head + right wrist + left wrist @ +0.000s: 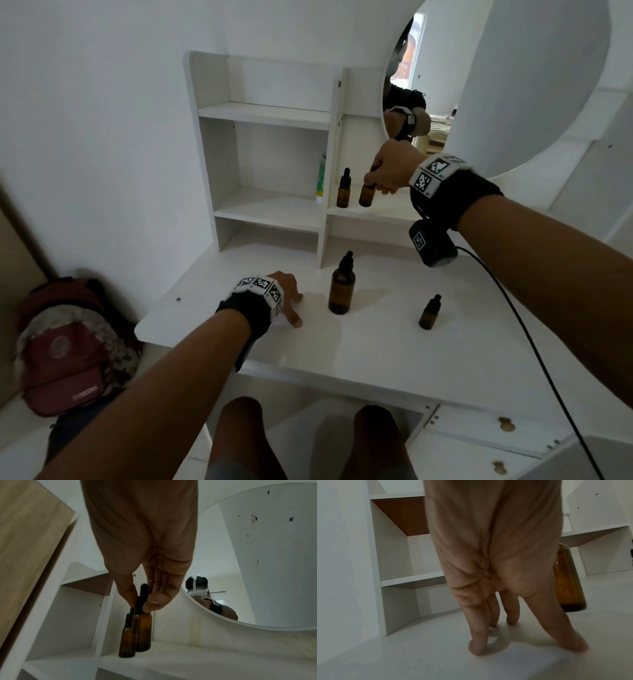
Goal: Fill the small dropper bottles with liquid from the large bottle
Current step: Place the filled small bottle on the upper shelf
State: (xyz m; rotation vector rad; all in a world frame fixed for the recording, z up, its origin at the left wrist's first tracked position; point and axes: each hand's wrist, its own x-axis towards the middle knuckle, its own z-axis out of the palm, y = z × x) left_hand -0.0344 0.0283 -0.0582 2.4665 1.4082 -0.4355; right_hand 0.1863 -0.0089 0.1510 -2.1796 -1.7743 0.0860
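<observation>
My right hand [383, 178] [139, 604] pinches the black dropper cap of a small amber bottle [366, 195] [142, 631], held at the low shelf beside the mirror; I cannot tell whether its base touches. A second small dropper bottle [343, 190] [127, 642] stands just left of it on that shelf. The large amber bottle [342, 286] [568, 580] with a black dropper cap stands on the white desk [376, 342]. A third small bottle [430, 313] stands to its right. My left hand [291, 301] [513, 635] rests open on the desk, fingertips down, left of the large bottle.
A white shelf unit [267, 113] stands at the back of the desk, with a green-and-white tube [321, 181] upright in its lower compartment. A round mirror [496, 85] hangs at the right. A black cable [534, 342] crosses the desk's right side. A red backpack [68, 346] lies on the floor left.
</observation>
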